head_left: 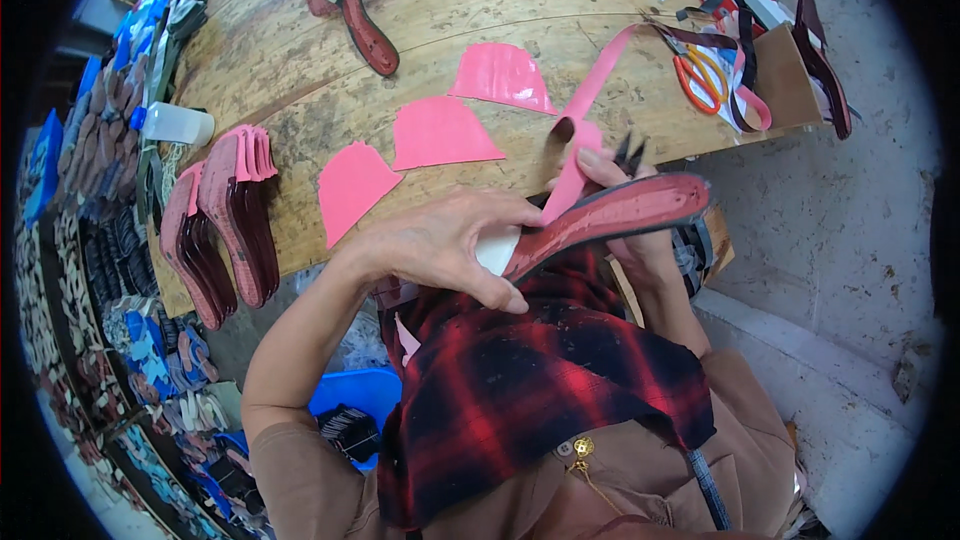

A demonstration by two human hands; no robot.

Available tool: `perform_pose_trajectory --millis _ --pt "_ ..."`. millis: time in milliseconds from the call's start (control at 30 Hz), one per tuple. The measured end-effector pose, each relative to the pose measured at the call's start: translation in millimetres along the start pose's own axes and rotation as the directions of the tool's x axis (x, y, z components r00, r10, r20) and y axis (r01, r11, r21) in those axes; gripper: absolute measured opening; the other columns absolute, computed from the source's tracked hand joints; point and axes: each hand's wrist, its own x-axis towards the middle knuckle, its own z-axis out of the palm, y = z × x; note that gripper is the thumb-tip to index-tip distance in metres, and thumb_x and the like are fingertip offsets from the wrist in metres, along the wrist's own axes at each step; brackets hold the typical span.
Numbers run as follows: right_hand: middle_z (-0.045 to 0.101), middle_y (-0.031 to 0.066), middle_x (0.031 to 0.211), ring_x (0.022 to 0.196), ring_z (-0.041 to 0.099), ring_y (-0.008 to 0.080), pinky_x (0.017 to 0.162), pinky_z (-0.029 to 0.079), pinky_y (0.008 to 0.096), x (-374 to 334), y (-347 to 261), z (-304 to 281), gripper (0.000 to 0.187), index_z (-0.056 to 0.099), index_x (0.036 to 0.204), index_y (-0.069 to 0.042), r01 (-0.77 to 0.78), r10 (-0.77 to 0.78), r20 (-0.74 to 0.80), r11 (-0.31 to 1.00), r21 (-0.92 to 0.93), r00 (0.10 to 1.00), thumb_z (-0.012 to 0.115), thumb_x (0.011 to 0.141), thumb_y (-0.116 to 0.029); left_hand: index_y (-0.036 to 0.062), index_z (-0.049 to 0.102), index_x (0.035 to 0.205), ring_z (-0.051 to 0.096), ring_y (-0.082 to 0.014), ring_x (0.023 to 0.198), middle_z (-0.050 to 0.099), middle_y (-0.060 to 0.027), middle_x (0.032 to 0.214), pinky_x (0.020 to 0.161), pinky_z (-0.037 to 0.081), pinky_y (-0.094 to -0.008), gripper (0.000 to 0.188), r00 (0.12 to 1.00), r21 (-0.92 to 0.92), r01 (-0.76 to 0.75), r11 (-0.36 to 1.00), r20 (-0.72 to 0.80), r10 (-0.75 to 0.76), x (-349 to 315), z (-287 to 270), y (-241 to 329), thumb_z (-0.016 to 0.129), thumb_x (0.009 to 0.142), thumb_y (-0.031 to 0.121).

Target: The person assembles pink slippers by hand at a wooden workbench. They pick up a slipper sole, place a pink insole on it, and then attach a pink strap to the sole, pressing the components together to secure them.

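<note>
Sole (620,212), red with dark edging, held up by both hands at the near edge of the worktop (270,65). Left hand (440,235): fingers spread part-way from thumb, gripping the sole's end with a white patch (497,248). Right hand (648,252): fingers drawn together on a pink strip (568,183), close against the sole; partly hidden behind it, so cannot tell the reach of the remaining fingers. Below, a red-and-black checked cloth (560,370) worn at the front. Beyond, three pink cut pieces (447,133) in a slanting row. At left, stacked soles (235,210), with a blue-capped bottle (178,124) just behind. At right, orange-handled scissors (700,78) near the strip's far end.
</note>
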Motion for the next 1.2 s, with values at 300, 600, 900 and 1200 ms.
perform_pose_trajectory --millis 300,600,900,1200 --pt "0.063 0.0064 0.097 0.060 0.060 0.0133 0.038 0.042 0.0226 -11.9 -19.8 31.4 0.043 0.055 0.114 -0.006 -0.002 -0.010 0.185 0.998 0.063 0.983 0.059 0.093 -0.044 -0.0019 0.056 0.126 0.053 -0.0348 0.118 0.058 -0.0223 0.125 0.103 0.039 -0.0415 0.083 0.920 -0.028 0.030 0.999 -0.389 -0.039 -7.1 27.6 -35.6 0.075 0.068 0.053" --pt "0.064 0.0118 0.114 0.102 0.063 0.0187 0.086 0.052 0.0339 11.1 1.2 68.4 0.054 0.052 0.128 -0.002 0.086 -0.098 0.218 0.994 0.064 0.971 0.045 0.100 -0.047 -0.0022 0.059 0.106 0.061 -0.0160 0.088 0.064 -0.0089 0.094 0.079 0.049 -0.0297 0.052 0.761 -0.487 -0.141 0.862 -0.610 -0.220 0.8 36.6 -7.5 0.083 0.069 0.025" --pt "0.064 0.0069 0.089 0.073 0.063 0.0160 0.059 0.051 0.0293 86.1 12.2 10.6 0.038 0.061 0.104 -0.003 -0.138 0.200 0.191 0.946 -0.294 0.961 0.061 0.095 -0.040 0.0022 0.053 0.133 0.056 -0.0101 0.087 0.064 -0.0045 0.100 0.072 0.047 -0.0253 0.066 0.876 -0.561 -0.245 0.790 -0.478 -0.067 -12.8 58.6 -3.2 0.078 0.074 0.020" --pt "0.065 0.0138 0.108 0.106 0.062 0.0254 0.090 0.052 0.0406 39.0 -36.1 25.9 0.038 0.059 0.115 -0.001 -0.129 0.120 0.134 0.990 0.059 0.984 0.048 0.102 -0.035 0.0028 0.051 0.130 0.062 -0.0273 0.091 0.065 -0.0142 0.102 0.078 0.048 -0.0369 0.067 0.592 0.046 -0.168 0.985 -0.794 0.138 11.7 72.8 -41.3 0.079 0.073 0.025"
